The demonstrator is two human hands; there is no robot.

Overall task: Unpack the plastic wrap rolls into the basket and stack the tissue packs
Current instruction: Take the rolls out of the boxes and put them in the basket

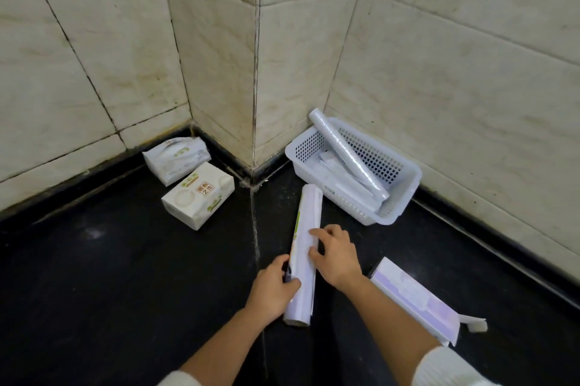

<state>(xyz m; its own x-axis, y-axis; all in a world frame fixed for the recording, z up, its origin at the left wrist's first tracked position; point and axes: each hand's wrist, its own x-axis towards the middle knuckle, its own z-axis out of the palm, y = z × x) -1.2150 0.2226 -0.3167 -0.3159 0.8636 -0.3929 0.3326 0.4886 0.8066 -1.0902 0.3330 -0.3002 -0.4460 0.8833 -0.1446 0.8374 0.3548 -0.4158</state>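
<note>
both hands, left hand (272,286) and right hand (335,257), are holding a boxed wrap roll (303,247) on the black floor (125,260), near the white basket (405,194) holding another roll (345,153).

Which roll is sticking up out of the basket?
The bare shiny roll, leaning over the white basket's back rim. The other roll lies flat on the floor, still wrapped in paper, under both hands.

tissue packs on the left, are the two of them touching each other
Touching. The head view shows the crumpled tissue pack by the wall resting against the top edge of the boxy tissue pack, with no dark floor visible between them there.
</note>
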